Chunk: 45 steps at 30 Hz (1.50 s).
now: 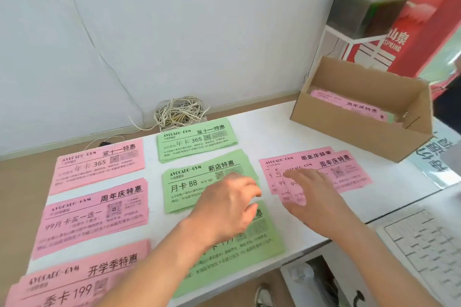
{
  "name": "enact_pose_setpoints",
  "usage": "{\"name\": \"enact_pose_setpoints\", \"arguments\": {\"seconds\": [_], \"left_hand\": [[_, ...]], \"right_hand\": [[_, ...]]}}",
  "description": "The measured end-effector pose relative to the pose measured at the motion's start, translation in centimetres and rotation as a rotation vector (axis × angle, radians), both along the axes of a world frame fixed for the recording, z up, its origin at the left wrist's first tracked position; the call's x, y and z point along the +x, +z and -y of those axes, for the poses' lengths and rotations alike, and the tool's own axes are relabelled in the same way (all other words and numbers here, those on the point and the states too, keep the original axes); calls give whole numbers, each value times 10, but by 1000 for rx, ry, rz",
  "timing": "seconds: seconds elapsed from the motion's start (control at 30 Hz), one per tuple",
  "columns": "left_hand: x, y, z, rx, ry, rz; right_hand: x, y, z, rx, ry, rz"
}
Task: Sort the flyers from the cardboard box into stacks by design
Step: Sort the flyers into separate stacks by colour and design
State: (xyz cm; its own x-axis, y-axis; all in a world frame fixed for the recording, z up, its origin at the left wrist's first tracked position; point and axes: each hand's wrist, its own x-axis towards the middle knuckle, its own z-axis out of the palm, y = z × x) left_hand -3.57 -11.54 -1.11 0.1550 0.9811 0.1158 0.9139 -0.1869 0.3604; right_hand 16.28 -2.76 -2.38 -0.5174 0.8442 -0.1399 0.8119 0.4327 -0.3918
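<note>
The right hand (316, 197) pressed straight fingers on loose pink flyers (349, 172), the left hand (224, 209) hovered half-curled, empty — next, probably, gathering them onto the matching stack (94, 217).

Front-desk office or shop is indicated: gym promo flyers (197, 141) stacked on white desk (269, 132), keyboard (429, 244) noted lower right, red advertising banner (411, 20) upper right
</note>
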Motion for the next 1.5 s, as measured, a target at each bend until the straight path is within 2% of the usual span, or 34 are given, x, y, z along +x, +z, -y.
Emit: {"name": "enact_pose_setpoints", "arguments": {"seconds": [0.13,0.23,0.37,0.47,0.63,0.73,0.8,0.87,0.93,1.0,1.07,1.13,1.2,1.27,1.37,1.43,1.5], "left_hand": [[54,-25,-55,-202,-106,-186],[78,-44,-82,-344,-147,-297],[89,-54,-97,-334,-96,-364],[91,-64,-101,-251,-73,-372],[88,-69,-111,-88,1,-296],[84,-63,-115,-26,140,-81],[77,-59,-113,-82,174,121],[71,-53,-108,-206,107,200],[69,-47,-106,-358,-3,-14],[70,-45,-107,-426,-100,-256],[74,-44,-111,-405,-135,-387],[80,-45,-114,-349,-115,-483],[85,-49,-116,-315,-64,-515],[86,-52,-119,-264,-24,-482],[80,-54,-124,-155,56,-336],[76,-54,-130,-116,165,-151],[76,-49,-135,-90,283,106]], "right_hand": [[38,-23,-35,-82,-50,97],[54,-33,-47,-72,-22,122],[60,-35,-55,16,22,183],[62,-35,-64,68,63,224],[70,-38,-72,89,98,192],[73,-38,-78,128,72,149],[74,-37,-84,126,10,168],[78,-37,-92,80,-135,76],[85,-38,-102,-60,-351,-186],[91,-36,-108,-184,-555,-432],[96,-34,-109,-182,-602,-476],[99,-33,-106,-96,-533,-449],[100,-32,-101,-95,-406,-410],[96,-33,-91,-88,-202,-255],[85,-41,-76,16,62,90],[81,-45,-74,38,71,183],[81,-44,-76,103,38,167]]}}
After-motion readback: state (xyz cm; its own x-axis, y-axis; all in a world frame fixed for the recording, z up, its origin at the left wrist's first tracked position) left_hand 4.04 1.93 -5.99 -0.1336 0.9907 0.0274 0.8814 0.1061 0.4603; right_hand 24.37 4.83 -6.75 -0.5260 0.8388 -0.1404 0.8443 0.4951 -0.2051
